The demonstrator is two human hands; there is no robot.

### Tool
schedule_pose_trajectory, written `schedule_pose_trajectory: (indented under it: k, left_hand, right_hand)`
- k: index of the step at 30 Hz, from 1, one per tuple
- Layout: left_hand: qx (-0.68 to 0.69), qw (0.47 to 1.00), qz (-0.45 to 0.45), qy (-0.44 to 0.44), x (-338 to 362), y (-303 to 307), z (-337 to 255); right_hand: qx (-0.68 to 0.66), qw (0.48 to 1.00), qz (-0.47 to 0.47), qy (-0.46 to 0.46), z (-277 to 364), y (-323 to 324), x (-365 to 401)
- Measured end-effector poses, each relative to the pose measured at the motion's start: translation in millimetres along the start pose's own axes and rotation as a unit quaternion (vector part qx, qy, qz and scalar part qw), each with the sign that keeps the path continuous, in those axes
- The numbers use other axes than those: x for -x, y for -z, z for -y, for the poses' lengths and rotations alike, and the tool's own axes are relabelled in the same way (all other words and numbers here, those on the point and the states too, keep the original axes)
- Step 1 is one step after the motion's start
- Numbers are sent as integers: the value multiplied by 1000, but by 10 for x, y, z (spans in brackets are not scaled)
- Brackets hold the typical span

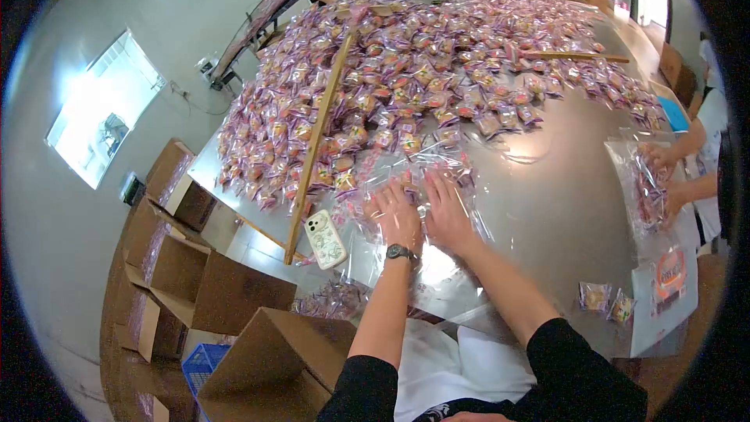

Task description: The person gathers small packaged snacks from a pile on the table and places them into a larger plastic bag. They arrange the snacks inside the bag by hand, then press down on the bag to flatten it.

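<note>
Both of my hands lie on a clear plastic bag (418, 176) near the front of the metal table (539, 195). My left hand (394, 213) rests with its fingers spread on the left part of the bag, and a dark watch (398, 252) is on that wrist. My right hand (447, 211) presses flat on the bag's right part, fingers stretched forward. Small wrapped packets (406, 94) form a large heap just beyond the bag. A phone in a patterned case (325, 240) lies left of my left hand.
A wooden strip (320, 133) runs across the heap's left side. Open cardboard boxes (242, 289) and a blue crate (205, 365) stand at lower left. At right, a co-worker's hands (668, 176) hold another filled bag (641, 187). Two loose packets (595, 297) lie near the front edge.
</note>
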State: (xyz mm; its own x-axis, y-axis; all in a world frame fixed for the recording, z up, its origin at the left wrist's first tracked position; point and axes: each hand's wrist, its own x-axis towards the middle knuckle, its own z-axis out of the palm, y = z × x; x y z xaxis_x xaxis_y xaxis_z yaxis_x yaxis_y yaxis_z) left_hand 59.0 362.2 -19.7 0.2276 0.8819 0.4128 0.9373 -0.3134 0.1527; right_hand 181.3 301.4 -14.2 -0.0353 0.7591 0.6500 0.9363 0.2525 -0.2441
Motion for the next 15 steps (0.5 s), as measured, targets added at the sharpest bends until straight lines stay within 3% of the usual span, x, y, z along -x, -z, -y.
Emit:
schedule_pose_trajectory:
  k: [1,2,5,7,8,12,15]
  left_hand:
    - [2,1000,12,20,54,108,-47]
    - [31,998,-49,-30,133,-120,82]
    - [320,942,95,16,293,230,9]
    - [187,979,82,-15,337,524,-133]
    - [198,977,73,-18,353,471,-133]
    - [38,985,-68,-152,306,326,-66]
    - [108,987,12,-121,262,257,-73]
  right_hand:
    - [-19,1000,4,-2,34,16,129]
    - [-37,999,9,-4,62,34,253]
    - [-50,998,26,-25,92,66,536]
    - [-23,997,38,-66,128,54,686]
    - [-63,992,47,-94,101,-5,747]
    - [-91,982,97,-131,71,52,900]
    - [-64,985,98,-124,104,129,983]
